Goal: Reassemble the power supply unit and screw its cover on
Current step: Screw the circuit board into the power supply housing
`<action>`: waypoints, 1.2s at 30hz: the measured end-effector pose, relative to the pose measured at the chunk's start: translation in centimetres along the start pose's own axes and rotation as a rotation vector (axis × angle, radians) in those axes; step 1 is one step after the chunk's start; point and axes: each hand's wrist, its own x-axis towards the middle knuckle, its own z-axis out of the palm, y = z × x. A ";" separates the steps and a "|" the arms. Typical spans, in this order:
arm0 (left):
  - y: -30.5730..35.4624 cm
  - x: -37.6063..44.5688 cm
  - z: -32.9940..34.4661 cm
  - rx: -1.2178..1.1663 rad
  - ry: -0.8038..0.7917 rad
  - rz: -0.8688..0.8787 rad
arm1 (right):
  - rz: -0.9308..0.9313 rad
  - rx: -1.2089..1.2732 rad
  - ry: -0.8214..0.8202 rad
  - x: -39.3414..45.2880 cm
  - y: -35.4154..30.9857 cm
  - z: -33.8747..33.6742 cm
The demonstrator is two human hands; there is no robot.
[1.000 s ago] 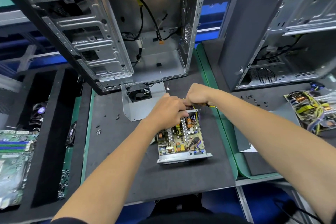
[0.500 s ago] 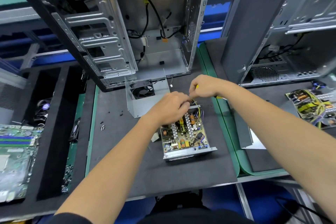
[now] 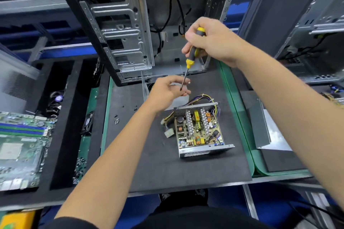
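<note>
While gripped by the right hand, fingers curled round its handle: yellow-and-black screwdriver, shaft slanting down to the left hand. Left fingers curled at the shaft tip; whether pinching a screw, cannot tell. Below and right of those fingers, apart from both hands: open power supply unit on the dark mat, circuit board exposed, wire bundle at its far edge. Beyond the fingers: empty computer case. Left of the left fingers: loose screws.
</note>
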 end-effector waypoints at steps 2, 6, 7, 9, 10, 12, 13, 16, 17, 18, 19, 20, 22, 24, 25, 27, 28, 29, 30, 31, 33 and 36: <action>-0.3 -0.5 -1.4 -0.110 0.051 -0.031 | -0.044 -0.142 0.066 0.4 -0.3 1.2; -1.7 -1.5 -3.2 -0.238 0.134 -0.076 | -0.073 -0.124 0.142 1.3 -0.2 3.4; -1.9 -1.7 -3.5 -0.276 0.158 -0.082 | -0.073 -0.091 0.147 1.5 -0.1 3.7; -2.4 -2.0 -4.1 -0.331 0.204 -0.083 | -0.070 -0.039 0.152 1.9 -0.2 4.3; -2.5 -2.1 -4.5 -0.331 0.214 -0.080 | -0.070 -0.026 0.158 2.1 -0.3 4.5; -2.7 -2.5 -5.0 -0.333 0.209 -0.077 | -0.068 -0.024 0.174 2.5 -0.3 4.8; -2.9 -2.6 -5.2 -0.350 0.203 -0.081 | -0.069 -0.030 0.179 2.7 -0.3 4.9; -3.1 -2.6 -5.8 -0.413 0.201 -0.095 | -0.082 -0.045 0.189 3.0 -0.3 5.4; -3.2 -2.5 -5.9 -0.425 0.202 -0.095 | -0.089 -0.055 0.192 3.1 -0.3 5.5; -3.3 -2.5 -6.0 -0.432 0.203 -0.096 | -0.095 -0.069 0.193 3.1 -0.3 5.7; -3.3 -2.4 -6.0 -0.437 0.204 -0.098 | -0.101 -0.084 0.192 3.1 -0.2 5.9; -3.4 -2.4 -6.0 -0.440 0.204 -0.101 | -0.104 -0.099 0.189 3.1 -0.2 6.0; -3.6 -2.5 -6.0 -0.439 0.202 -0.107 | -0.104 -0.121 0.182 3.0 0.0 6.0; -3.7 -2.5 -5.9 -0.423 0.203 -0.115 | -0.096 -0.135 0.178 2.8 0.0 6.0; -3.7 -2.4 -5.9 -0.414 0.204 -0.121 | -0.093 -0.139 0.179 2.7 0.0 6.0; -3.7 -2.4 -5.8 -0.403 0.208 -0.129 | -0.091 -0.145 0.182 2.5 0.1 6.0; -3.7 -2.4 -5.7 -0.401 0.211 -0.131 | -0.091 -0.146 0.183 2.5 0.1 6.0; -3.7 -2.4 -5.6 -0.397 0.213 -0.130 | -0.092 -0.146 0.184 2.4 0.1 6.0; -3.7 -2.3 -5.5 -0.393 0.215 -0.129 | -0.091 -0.146 0.183 2.3 0.1 6.0; -3.7 -2.3 -5.3 -0.391 0.216 -0.127 | -0.091 -0.146 0.183 2.2 0.1 5.9; -3.6 -2.3 -5.0 -0.394 0.212 -0.125 | -0.091 -0.156 0.180 2.0 0.2 5.7; -3.6 -2.4 -4.8 -0.386 0.197 -0.127 | -0.084 -0.171 0.170 1.6 0.2 5.5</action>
